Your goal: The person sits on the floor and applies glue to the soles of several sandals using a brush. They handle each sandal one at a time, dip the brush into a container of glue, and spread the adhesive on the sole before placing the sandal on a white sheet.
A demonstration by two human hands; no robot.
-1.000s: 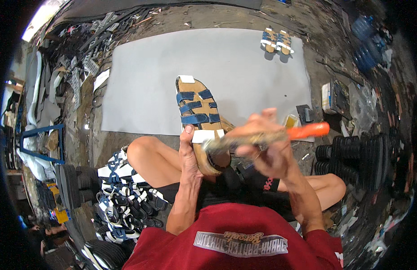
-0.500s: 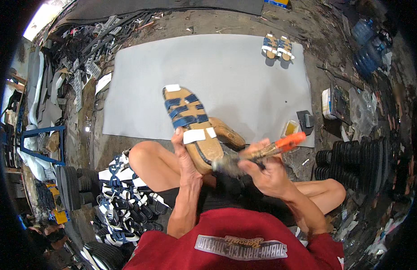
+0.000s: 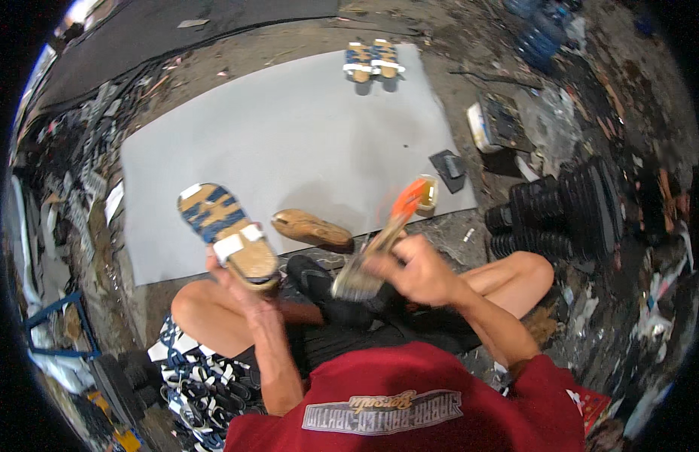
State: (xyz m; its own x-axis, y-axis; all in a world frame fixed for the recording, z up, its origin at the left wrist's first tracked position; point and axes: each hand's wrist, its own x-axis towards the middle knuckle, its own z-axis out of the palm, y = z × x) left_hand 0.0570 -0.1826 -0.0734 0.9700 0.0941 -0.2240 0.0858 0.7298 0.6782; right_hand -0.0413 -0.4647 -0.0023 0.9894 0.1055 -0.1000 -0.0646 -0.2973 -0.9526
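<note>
My left hand (image 3: 240, 290) is closed on a sandal (image 3: 251, 258) with a tan footbed, dark blue straps and white strips at toe and instep. It is held by its side, footbed up, over my left knee. In my right hand (image 3: 425, 273) is a brush (image 3: 357, 279) with an orange-tipped handle. Its pale bristles point down toward my lap, apart from the sandal. A brown wooden shoe last (image 3: 312, 229) lies between the two hands at the near edge of a grey mat (image 3: 244, 143). Close beyond the brush handle stands a small tub (image 3: 428, 196) with yellowish contents.
Two finished-looking sandals (image 3: 357, 64) stand at the mat's far right. A dark pad (image 3: 449, 169) lies on its right edge, with a box (image 3: 500, 124) beyond. Stacked black soles (image 3: 560, 211) stand right of my knee; a heap of strapped uppers (image 3: 206, 388) lies by my left leg.
The brush has come away from the sandal's heel, and its handle now points more upward. The sandal has moved left, uncovering the shoe last. The whole view has shifted and turned.
</note>
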